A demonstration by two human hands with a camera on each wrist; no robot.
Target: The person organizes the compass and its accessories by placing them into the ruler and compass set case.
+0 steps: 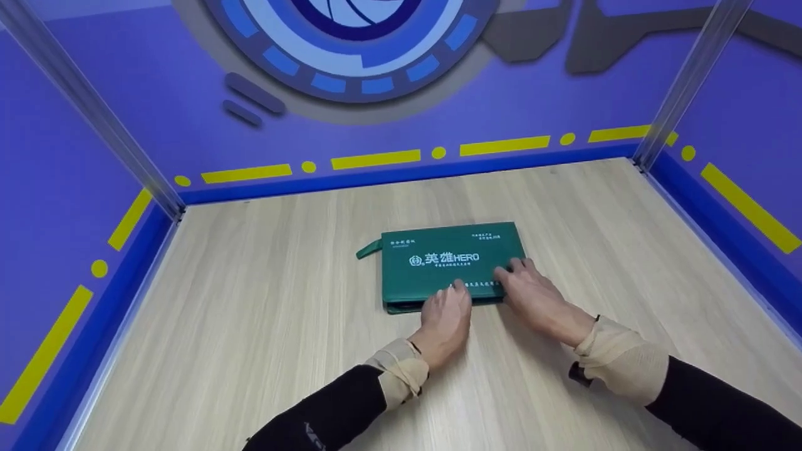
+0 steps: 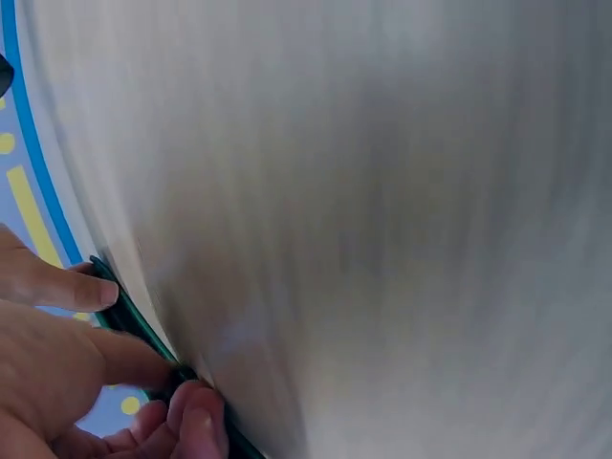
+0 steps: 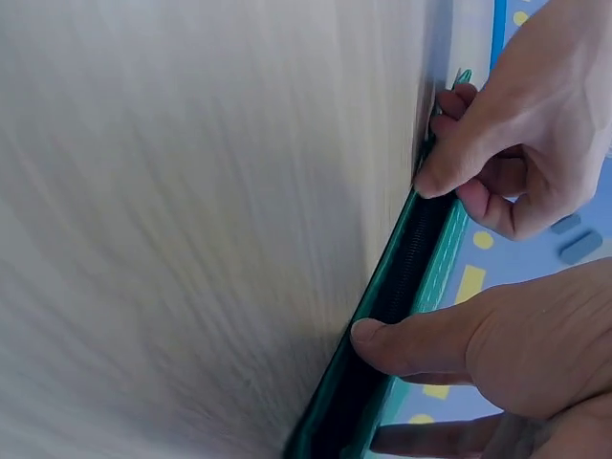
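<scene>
A green zip case [image 1: 448, 257] with white HERO lettering lies flat on the table, its black zipper [image 3: 413, 247] running along the side nearest me. My left hand [image 1: 446, 316] pinches that front edge near its middle, thumb against the zipper side; whether a zip pull is between the fingers is hidden. At the front right corner, my right hand [image 1: 536, 297] grips the case, its thumb on the zipper side and fingers over the cover. In the left wrist view both hands crowd the lower left corner, fingers on the case's edge.
A green strap [image 1: 368, 249] sticks out from the case's left side. The wood-grain table [image 1: 269, 300] is bounded by purple printed panels [image 1: 138, 100] at the back and both sides, with metal posts [image 1: 680, 88] at the rear corners.
</scene>
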